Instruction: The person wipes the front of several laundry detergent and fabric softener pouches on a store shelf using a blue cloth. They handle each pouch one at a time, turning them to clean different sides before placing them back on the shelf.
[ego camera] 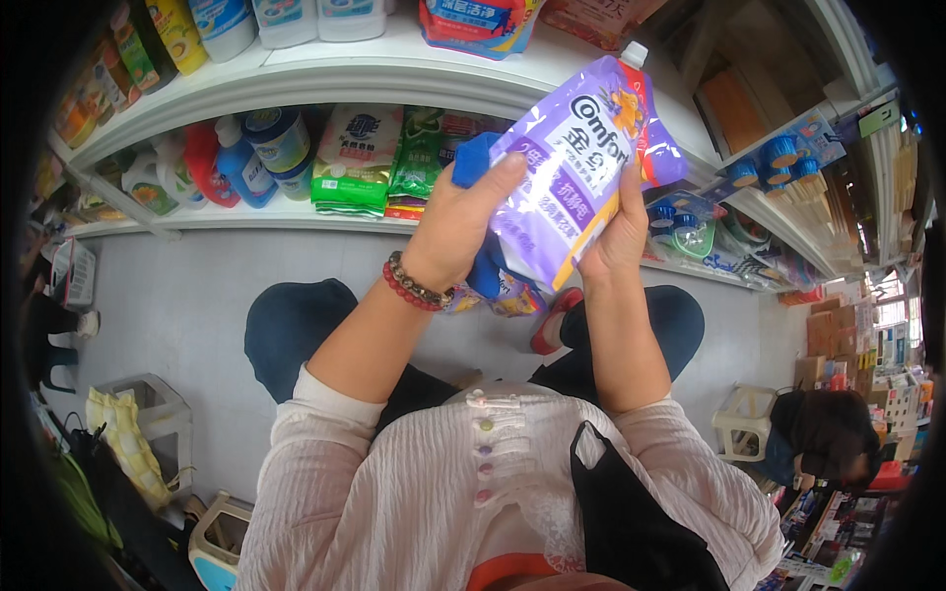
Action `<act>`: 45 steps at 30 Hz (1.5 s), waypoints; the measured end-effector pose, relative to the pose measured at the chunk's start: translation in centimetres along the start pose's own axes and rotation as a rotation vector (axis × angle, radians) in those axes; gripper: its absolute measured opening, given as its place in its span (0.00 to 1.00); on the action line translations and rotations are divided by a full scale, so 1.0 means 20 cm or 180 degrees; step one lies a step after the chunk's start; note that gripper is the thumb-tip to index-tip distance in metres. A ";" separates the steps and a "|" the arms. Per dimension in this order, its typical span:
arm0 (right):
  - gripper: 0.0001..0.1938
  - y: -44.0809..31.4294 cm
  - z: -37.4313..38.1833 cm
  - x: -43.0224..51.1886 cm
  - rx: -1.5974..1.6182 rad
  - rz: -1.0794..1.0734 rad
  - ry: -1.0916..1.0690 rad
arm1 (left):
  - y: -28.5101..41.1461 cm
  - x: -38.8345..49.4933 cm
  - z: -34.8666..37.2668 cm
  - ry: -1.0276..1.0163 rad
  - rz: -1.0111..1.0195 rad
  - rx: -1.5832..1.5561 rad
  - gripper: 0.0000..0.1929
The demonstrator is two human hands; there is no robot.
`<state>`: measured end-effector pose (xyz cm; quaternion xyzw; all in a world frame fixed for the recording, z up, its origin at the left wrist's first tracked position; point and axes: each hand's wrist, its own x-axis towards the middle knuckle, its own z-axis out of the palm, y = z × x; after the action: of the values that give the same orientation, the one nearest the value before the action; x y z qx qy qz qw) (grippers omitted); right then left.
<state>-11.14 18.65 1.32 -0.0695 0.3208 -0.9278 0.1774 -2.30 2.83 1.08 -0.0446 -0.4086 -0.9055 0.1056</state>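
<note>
A purple Comfort fabric softener pouch with a white spout cap is held up, tilted, between both hands in front of the shelves. My left hand grips its left side, thumb on the front, with a blue cloth bunched in the same hand and partly hidden behind the pouch. Along the pouch's right edge, my right hand holds on with its fingers near the printed front. Below the hands, more purple pouches rest low down by the floor, mostly hidden by the left hand and the cloth.
White shelves ahead carry detergent bottles, tubs and powder bags. Another shelf unit with packaged goods stands right. Plastic stools are at both sides. Another person bends at the far right; cartons are stacked beyond.
</note>
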 end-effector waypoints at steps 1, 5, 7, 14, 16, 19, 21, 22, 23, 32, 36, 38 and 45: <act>0.27 0.00 0.01 0.00 -0.0032 -0.0111 0.0125 | -0.01 0.00 0.01 -0.0038 -0.0033 -0.0332 0.20; 0.22 -0.06 0.07 0.01 -0.0083 -0.0494 0.0472 | -0.06 -0.02 0.04 0.0166 -0.0102 -0.1075 0.27; 0.23 -0.09 0.11 0.03 -0.0205 -0.0841 0.0516 | -0.13 -0.07 0.08 0.0229 0.0319 -0.0894 0.25; 0.23 -0.10 0.15 0.03 -0.0059 -0.0935 0.0680 | -0.32 -0.23 0.16 0.0105 0.1772 0.2565 0.34; 0.22 -0.07 0.14 0.01 -0.0100 -0.0879 0.0536 | -0.32 -0.20 0.12 0.0147 0.1547 0.2455 0.34; 0.21 -0.02 0.12 -0.04 -0.0185 -0.0893 0.0342 | -0.29 -0.13 0.07 0.0116 0.1096 0.1095 0.32; 0.21 0.01 0.13 -0.06 -0.0275 -0.1031 0.0203 | -0.28 -0.10 0.06 0.0199 0.1193 0.0771 0.30; 0.21 0.02 0.14 -0.06 -0.0282 -0.1173 0.0184 | -0.28 -0.10 0.06 0.0239 0.1214 0.0701 0.26; 0.22 0.02 0.15 -0.07 -0.0497 -0.1369 0.0200 | -0.28 -0.10 0.07 0.0306 0.0908 0.0489 0.25; 0.21 -0.02 0.18 -0.10 -0.1173 -0.2102 -0.0129 | -0.31 -0.12 0.08 -0.0029 -0.0285 -0.0528 0.26; 0.22 -0.03 0.15 -0.11 -0.0971 -0.2054 -0.0446 | -0.26 -0.08 0.02 -0.0301 -0.0308 -0.1183 0.30; 0.24 -0.05 0.15 -0.12 -0.0845 -0.2028 -0.0516 | -0.24 -0.06 -0.01 -0.0373 -0.0400 -0.1272 0.31; 0.20 -0.24 0.16 -0.12 -0.1444 -0.2654 -0.0881 | -0.24 0.01 -0.05 -0.0025 0.0193 -0.1096 0.32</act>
<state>-9.47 21.12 6.77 -0.3514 0.4331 -0.8086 -0.1875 -3.57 5.16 -3.06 -0.0779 -0.2464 -0.9583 0.1221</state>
